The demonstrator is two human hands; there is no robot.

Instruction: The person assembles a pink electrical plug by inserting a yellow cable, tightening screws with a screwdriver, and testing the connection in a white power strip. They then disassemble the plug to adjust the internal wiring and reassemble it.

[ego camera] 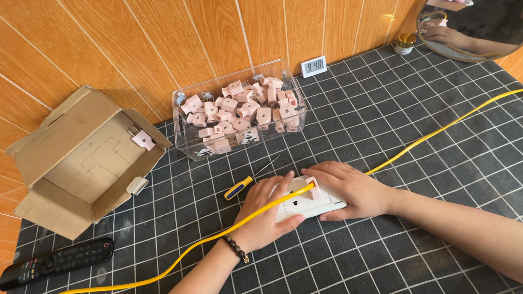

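Observation:
Both hands rest on a flat white block (pixel 307 206) lying on the dark grid mat (pixel 419 149). My left hand (pixel 266 212) grips its left end, fingers curled over the top. My right hand (pixel 348 189) holds the right end, with its fingertips at a small pink clip (pixel 312 186) standing on the block. A long yellow cable (pixel 158 276) runs across the mat, over my left hand and into the pink clip, then on toward the far right. A screwdriver (pixel 243 185) with a yellow and blue handle lies just beyond my left hand.
A clear plastic bin (pixel 241 139) of several pink clips stands at the wall. An open cardboard box (pixel 83 164) with two small parts sits at the left, a black remote (pixel 54 261) in front of it. A small digital clock (pixel 313 66), a small jar (pixel 404 43) and a round mirror (pixel 488 3) are at the back right.

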